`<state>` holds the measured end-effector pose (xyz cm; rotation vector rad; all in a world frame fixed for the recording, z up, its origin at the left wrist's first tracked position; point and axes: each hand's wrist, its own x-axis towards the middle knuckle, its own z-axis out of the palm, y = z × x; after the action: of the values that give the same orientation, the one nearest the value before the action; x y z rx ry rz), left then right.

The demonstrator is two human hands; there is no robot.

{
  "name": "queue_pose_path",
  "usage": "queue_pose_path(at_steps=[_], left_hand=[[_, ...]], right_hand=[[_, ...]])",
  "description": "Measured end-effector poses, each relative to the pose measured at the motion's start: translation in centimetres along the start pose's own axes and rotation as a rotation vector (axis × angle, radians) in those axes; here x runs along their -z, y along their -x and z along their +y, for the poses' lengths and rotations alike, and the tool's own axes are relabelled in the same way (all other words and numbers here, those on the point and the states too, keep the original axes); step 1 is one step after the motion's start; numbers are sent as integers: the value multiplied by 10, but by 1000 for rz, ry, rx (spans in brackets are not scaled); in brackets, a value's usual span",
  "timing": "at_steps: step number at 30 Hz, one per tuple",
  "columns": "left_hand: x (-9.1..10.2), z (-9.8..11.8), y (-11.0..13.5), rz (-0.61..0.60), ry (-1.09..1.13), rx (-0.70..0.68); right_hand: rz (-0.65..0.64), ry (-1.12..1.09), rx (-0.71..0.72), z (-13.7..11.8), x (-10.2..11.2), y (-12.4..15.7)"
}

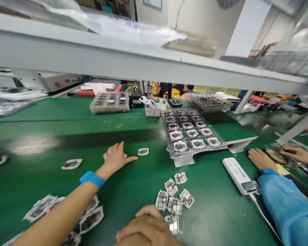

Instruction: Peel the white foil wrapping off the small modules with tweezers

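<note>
Left hand (115, 159) flat on green counter (215, 218), fingers spread, holding nothing, near small foil-backed part (143, 151). Right hand (146, 227) at pile of foil-backed parts (174, 205), fingers curled, grip unclear. Parts look light, thin, fragile; take by edges.

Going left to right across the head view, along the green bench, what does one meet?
the left hand → the cluster of small foil-backed pieces → the white corded device → the co-worker's blue sleeve

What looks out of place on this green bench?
The loose pieces lie jumbled in a heap on the green bench, unlike the neat rows in the clear tray beside them.
</note>
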<state>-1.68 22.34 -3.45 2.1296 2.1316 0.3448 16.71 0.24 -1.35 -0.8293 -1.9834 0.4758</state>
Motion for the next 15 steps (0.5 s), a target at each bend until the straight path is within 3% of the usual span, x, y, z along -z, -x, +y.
queue_pose_path(at_steps=[5,11,15], left_hand=[[3,-37,1,-79,37,-6],[22,-34,20,-25,175,-98],[41,-28,45,7,266,-90]], right_hand=[[170,9,138,-9,-7,5],[209,-13,145,-10,-3,-8],[225,-50,134,-9,2,-12]])
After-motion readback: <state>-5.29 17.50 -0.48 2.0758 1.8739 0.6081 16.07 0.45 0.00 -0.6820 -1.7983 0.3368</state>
